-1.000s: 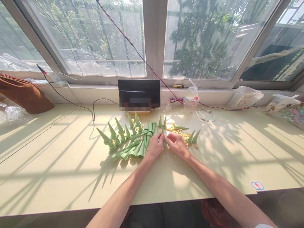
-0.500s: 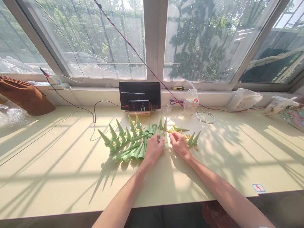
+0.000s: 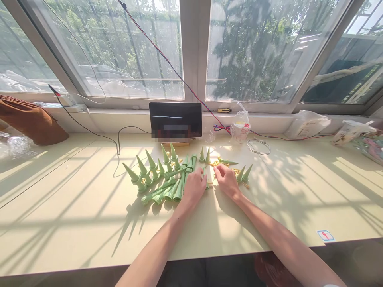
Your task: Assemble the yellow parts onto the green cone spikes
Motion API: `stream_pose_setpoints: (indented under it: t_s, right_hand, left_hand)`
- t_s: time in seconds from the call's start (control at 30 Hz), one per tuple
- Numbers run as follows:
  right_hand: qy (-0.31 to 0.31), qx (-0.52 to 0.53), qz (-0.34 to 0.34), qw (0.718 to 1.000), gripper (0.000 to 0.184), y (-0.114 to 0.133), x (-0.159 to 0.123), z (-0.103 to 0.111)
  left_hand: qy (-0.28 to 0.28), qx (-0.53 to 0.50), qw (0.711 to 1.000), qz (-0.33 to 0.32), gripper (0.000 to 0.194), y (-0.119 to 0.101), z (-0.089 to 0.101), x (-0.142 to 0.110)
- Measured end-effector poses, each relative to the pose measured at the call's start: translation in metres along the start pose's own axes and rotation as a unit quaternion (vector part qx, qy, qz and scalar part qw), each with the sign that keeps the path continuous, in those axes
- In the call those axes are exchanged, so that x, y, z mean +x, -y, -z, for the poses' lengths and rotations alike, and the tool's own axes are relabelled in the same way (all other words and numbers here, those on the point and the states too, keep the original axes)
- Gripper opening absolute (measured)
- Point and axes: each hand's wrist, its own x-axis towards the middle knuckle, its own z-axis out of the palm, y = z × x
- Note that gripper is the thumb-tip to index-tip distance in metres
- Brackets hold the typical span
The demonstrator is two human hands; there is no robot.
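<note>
My left hand (image 3: 195, 186) is closed around a slim green plastic cone (image 3: 207, 186), and its fingers hide much of that piece. Just to its right, my right hand (image 3: 226, 181) has thumb and fingertips pinched together; whatever is between them is too small to make out. Small yellow pieces (image 3: 216, 164) are scattered by the right fingertips, with a green cone (image 3: 229, 162) lying among them. Left of my left hand, several green cones (image 3: 169, 193) lie in a heap. Pointed green cones (image 3: 143, 167) stand upright in a row farther left, and two more (image 3: 247, 173) stand beyond my right hand.
A dark tablet (image 3: 176, 113) leans on a stand at the back. A bagged cup (image 3: 241, 126) and a coiled wire (image 3: 259, 147) are to its right. A brown bag (image 3: 32, 121) lies far left; a cable (image 3: 89, 128) crosses the table. The sill holds a yellow cutter (image 3: 224, 110).
My left hand has tilted slightly, and the lower end of the green cone in it shows more at the fingers' right side. My right hand has barely moved.
</note>
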Motion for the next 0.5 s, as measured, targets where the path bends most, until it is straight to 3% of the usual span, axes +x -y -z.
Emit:
stream_pose_setpoints:
  t_s: [0.3,0.5]
  right_hand:
    - [-0.020,-0.034,0.037,0.999,0.024,-0.003,0.005,0.004]
    - [-0.001,-0.073,0.057,0.996,0.019,-0.008,0.008,0.007]
  left_hand:
    - [-0.063,-0.076,0.995,-0.008,0.022,-0.001,0.002,0.002]
    - [-0.043,-0.159,0.985,-0.042,0.036,-0.012,0.006,-0.001]
